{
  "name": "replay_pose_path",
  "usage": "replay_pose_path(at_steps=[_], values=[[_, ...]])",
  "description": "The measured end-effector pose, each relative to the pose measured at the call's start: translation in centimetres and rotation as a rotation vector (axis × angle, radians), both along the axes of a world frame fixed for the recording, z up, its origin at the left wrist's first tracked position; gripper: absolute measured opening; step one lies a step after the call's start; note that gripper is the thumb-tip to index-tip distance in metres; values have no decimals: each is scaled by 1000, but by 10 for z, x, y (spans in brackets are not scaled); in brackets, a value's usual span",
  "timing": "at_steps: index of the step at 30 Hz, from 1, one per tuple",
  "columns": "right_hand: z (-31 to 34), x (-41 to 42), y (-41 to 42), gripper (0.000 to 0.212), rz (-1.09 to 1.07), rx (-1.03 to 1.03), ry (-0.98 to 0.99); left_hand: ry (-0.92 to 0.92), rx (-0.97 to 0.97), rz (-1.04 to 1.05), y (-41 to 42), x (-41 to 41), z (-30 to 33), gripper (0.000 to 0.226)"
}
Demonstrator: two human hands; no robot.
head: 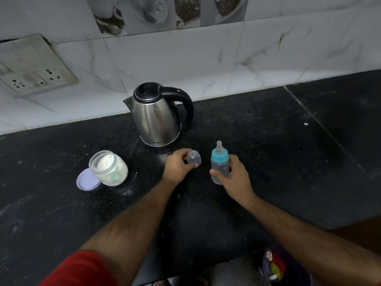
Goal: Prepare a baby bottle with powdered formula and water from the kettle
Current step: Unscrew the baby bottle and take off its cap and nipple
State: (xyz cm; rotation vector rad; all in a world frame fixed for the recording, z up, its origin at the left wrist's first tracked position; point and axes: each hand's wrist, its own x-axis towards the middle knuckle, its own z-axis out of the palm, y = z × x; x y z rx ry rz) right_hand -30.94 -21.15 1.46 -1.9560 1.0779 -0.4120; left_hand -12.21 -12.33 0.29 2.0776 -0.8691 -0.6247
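Head view: black stone counter (pixel 268 162) is seen from above, bounded at the back by a white tiled wall (pixel 206 65), with its near edge running along the bottom right. At far left a switch plate (pixel 31 67) is mounted on the wall. On the left part of the counter an open formula jar (pixel 109 168) is stood, tilted slightly toward the camera, white powder visible inside; its lilac lid (pixel 87 181) is laid flat, touching the jar's base on the near-left side. Bare counter is left around the jar on the left and near sides. Behind centre, close to the wall, a steel kettle (pixel 156 118) is stood upright, lid shut, spout pointed left, black handle pointed right. Just in front of the kettle the left hand (pixel 177 166) is closed around a clear dome cap (pixel 194 158), held at the fingertips, low over the counter; contact with the counter cannot be told. A narrow gap is kept between cap and baby bottle (pixel 220 162). The bottle is held upright, long axis vertical, teat pointed up and slightly away, teal collar screwed on; the right hand (pixel 235 178) is wrapped around its lower body from the right. Whether its base rests on the counter cannot be told. Wide open counter is left to the right of the bottle, crossed by a slab seam. At bottom right, below the counter edge, a purple bin (pixel 286 267) holding scraps is seen.
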Motion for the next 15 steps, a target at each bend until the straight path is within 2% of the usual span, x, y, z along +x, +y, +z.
replay_pose_path(at_steps=[3, 10, 13, 15], values=[[0, 7, 0, 65, -18, -20, -30, -78, 48, -2, -5, -2, -4, 63], [-4, 20, 9, 63, -39, 3, -84, -125, 116, -47, -15, 0, -8, 73], [-2, 22, 9, 64, -18, 27, -91, -81, 79, -22, -12, -1, -5, 84], [2, 23, 10, 65, 7, 50, -99, -64, 2, 53, -6, -4, 3, 75]])
